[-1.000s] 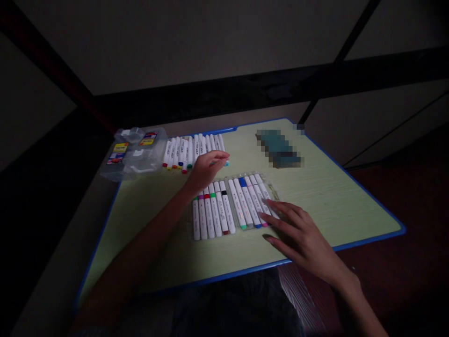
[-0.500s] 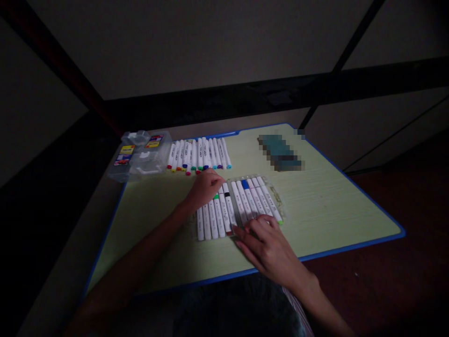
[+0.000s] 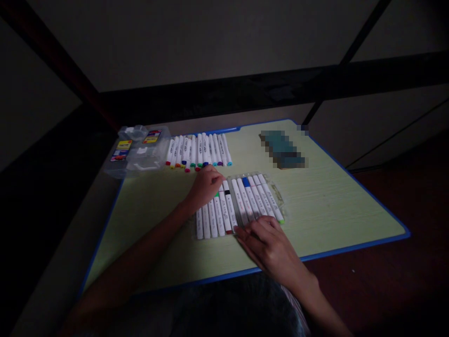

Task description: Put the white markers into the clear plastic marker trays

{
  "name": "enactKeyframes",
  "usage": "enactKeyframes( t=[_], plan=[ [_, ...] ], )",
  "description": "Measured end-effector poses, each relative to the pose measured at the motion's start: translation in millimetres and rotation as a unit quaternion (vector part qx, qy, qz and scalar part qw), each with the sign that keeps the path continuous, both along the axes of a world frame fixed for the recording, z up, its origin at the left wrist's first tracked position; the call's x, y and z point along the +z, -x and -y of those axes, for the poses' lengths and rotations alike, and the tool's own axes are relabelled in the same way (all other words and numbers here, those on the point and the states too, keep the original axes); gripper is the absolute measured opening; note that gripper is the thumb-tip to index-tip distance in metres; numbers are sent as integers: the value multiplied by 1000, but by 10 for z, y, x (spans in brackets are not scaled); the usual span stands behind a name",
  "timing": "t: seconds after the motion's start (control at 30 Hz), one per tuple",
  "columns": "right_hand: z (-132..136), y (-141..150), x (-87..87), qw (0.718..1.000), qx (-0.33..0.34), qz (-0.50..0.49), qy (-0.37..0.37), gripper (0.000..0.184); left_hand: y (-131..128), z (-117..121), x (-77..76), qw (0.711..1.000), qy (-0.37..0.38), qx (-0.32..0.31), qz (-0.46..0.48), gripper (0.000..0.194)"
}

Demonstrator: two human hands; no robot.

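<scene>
Rows of white markers lie in a clear plastic tray near the middle of the table. My left hand is at the far edge of the left row, fingers curled together; what they hold, if anything, is hidden. My right hand bends over the near edge of the tray. Its thumb and index fingertips come together at the near end of a marker with a black band. The other fingers cover the near ends of several markers in the right row, one of which has a blue band.
Behind the tray, more white markers with coloured ends lie side by side. An open clear plastic case with labels sits at the left. A blurred teal object lies at the back right. Blue edging borders the pale green table.
My right thumb and index finger have drawn closer together at the marker's end. My left hand stays nearly still. The view has shifted slightly.
</scene>
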State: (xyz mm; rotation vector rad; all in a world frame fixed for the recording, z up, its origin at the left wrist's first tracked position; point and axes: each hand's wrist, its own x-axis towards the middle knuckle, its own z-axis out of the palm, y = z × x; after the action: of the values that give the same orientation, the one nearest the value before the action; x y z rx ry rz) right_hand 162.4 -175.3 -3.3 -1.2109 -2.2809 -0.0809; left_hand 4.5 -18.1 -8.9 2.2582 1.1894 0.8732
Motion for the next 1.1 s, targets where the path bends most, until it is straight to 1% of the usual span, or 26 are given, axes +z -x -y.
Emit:
enactKeyframes(
  t=[0.17,0.63,1.1],
  plan=[
    [1,-23,-19,1000,4,6,5,20,5,-11,2,1000,19,0,4,23],
    [2,-26,2,1000,13,0,26,19,1,-15,9,1000,27,-1,14,22],
    [-5,-30,-6,999,21,-24,25,17,-6,-3,31,999,31,-3,38,23]
  ],
)
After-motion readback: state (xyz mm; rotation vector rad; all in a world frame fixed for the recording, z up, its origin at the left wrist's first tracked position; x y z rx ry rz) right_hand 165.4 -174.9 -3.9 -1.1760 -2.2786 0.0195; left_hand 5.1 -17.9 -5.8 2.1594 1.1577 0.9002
